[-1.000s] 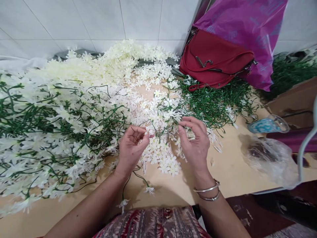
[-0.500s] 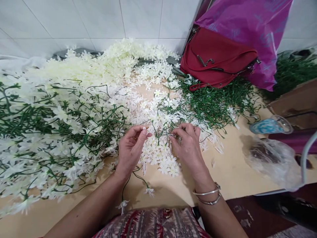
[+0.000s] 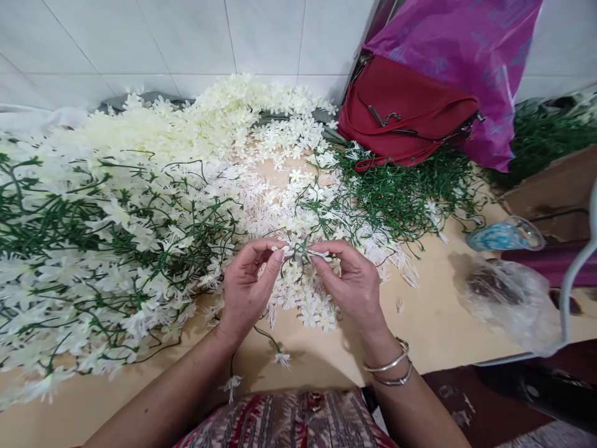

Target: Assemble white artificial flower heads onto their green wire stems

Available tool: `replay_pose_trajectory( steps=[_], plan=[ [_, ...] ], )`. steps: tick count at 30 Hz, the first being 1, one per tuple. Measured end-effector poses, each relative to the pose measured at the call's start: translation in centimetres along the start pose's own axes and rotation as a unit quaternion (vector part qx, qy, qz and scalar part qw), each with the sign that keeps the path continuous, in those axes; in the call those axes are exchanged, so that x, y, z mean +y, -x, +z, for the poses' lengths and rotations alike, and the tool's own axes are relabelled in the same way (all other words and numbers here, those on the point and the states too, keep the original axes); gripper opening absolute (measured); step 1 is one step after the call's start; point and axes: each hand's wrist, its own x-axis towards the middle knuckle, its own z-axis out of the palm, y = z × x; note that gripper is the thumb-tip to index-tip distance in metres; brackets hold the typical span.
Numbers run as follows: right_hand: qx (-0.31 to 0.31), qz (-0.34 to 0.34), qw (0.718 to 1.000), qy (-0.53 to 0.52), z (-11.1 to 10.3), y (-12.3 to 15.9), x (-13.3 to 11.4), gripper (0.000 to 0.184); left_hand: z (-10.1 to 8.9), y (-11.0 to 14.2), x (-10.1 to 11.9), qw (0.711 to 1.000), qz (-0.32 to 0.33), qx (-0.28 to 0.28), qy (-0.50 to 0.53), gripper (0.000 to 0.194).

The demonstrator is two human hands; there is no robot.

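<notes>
My left hand (image 3: 249, 283) is closed in a pinch on a small white artificial flower (image 3: 281, 249), with its thumb against the forefinger. Facing it, my right hand (image 3: 353, 283) pinches a thin white stamen strand (image 3: 319, 252) between thumb and forefinger. The fingertips of both hands are close together but apart, above loose white flower heads (image 3: 313, 306). Green stems between the hands partly blend with what they hold. Below my left wrist, a green stem with a white bloom (image 3: 282, 359) lies on the table (image 3: 321, 358).
Finished-looking white flowers on green stems (image 3: 125, 249) heap on the left, cream petals (image 3: 219, 112) behind. At right are bare green stems (image 3: 405, 193), a red handbag (image 3: 410, 112), a purple bag (image 3: 489, 74), a plastic cup (image 3: 501, 234) and a clear plastic bag (image 3: 513, 298).
My right hand has moved slightly left with the white strand, so its fingertips are nearer my left hand's. The left hand has barely shifted. The view has turned a little to the right.
</notes>
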Motion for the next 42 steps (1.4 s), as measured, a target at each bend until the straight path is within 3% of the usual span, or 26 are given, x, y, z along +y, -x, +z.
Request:
replay_pose_trajectory(
  steps=[6,13,16,20,23,28,32,36,42],
  plan=[
    [0.026,-0.013,0.999,0.014,0.2,-0.1,0.0,0.016,-0.4,-0.1,0.2,0.997,0.067,0.002,-0.027,0.008],
    [-0.019,0.047,0.998,-0.046,0.4,0.1,-0.2,0.014,-0.2,0.0,-0.2,0.991,0.049,-0.098,-0.076,0.008],
    [-0.013,0.05,0.998,-0.021,0.5,0.1,-0.2,0.012,-0.2,0.0,-0.3,0.992,0.062,-0.071,-0.079,0.007],
    [0.059,0.055,0.997,0.018,0.4,-0.1,0.1,0.007,-0.4,-0.1,-0.3,0.996,0.045,0.007,-0.074,0.005],
    [0.081,0.104,0.988,-0.077,0.2,-0.4,0.3,0.006,-0.5,-0.3,0.0,0.985,0.072,-0.012,-0.157,0.005],
    [0.053,0.156,0.966,-0.198,0.1,-0.5,0.4,0.009,-0.3,-0.5,0.6,0.954,0.152,0.002,-0.258,0.008],
    [0.017,0.136,0.974,-0.18,0.4,-0.3,-0.1,0.006,0.0,-0.2,0.5,0.975,0.098,-0.019,-0.199,0.008],
    [-0.012,0.103,0.984,-0.144,0.9,-0.1,-0.7,0.007,0.2,0.2,0.2,0.989,0.023,-0.006,-0.148,0.012],
    [-0.005,0.08,0.993,-0.087,1.3,0.1,-1.1,0.01,0.2,0.3,0.0,0.994,-0.003,-0.027,-0.105,0.014]
  ],
)
